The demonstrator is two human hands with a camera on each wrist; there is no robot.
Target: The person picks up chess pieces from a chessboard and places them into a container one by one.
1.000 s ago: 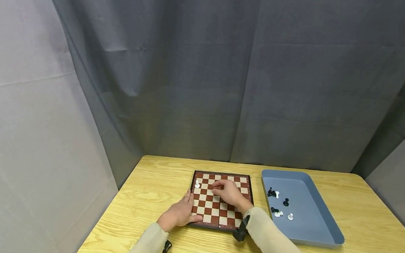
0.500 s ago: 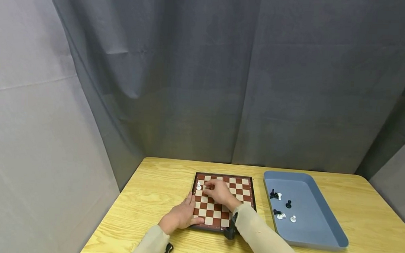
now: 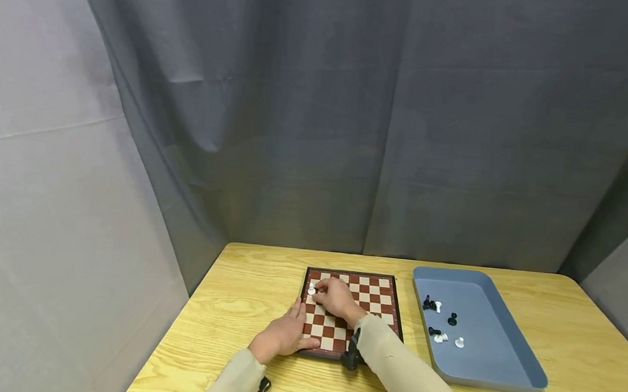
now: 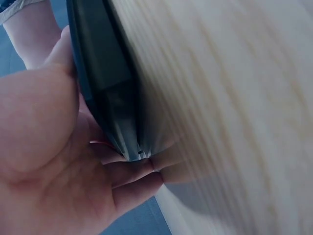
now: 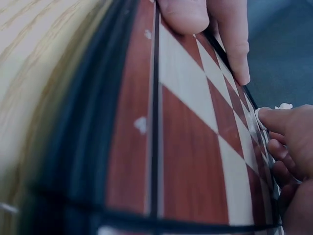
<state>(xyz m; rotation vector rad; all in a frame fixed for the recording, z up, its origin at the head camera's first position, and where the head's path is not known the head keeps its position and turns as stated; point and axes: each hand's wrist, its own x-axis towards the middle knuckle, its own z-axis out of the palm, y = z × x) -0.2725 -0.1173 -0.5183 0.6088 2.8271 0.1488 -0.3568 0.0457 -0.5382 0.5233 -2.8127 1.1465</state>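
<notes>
A red-and-white chessboard (image 3: 320,319) with a dark rim lies on the wooden table. My left hand (image 3: 282,334) rests against its near left corner, fingers straight along the left edge and thumb on the front border. On the board's far left a white chess piece (image 3: 312,287) stands upright. Right beside it, my right hand (image 3: 338,299) is low over the board with thumb and fingers curled together. In the right wrist view a bit of a white chess piece (image 5: 259,119) shows at the thumb tip; the fingers hide most of it.
A blue-grey tray (image 3: 516,341) stands to the right of the board. Several black and white chess pieces lie in it, including a black piece (image 3: 452,319) and a white piece (image 3: 459,342). Grey curtains (image 3: 306,132) hang behind the table (image 3: 227,308).
My right hand has moved left across the board, up to the standing white piece. My left hand has stayed at the board's corner. The whole view has shifted slightly.
</notes>
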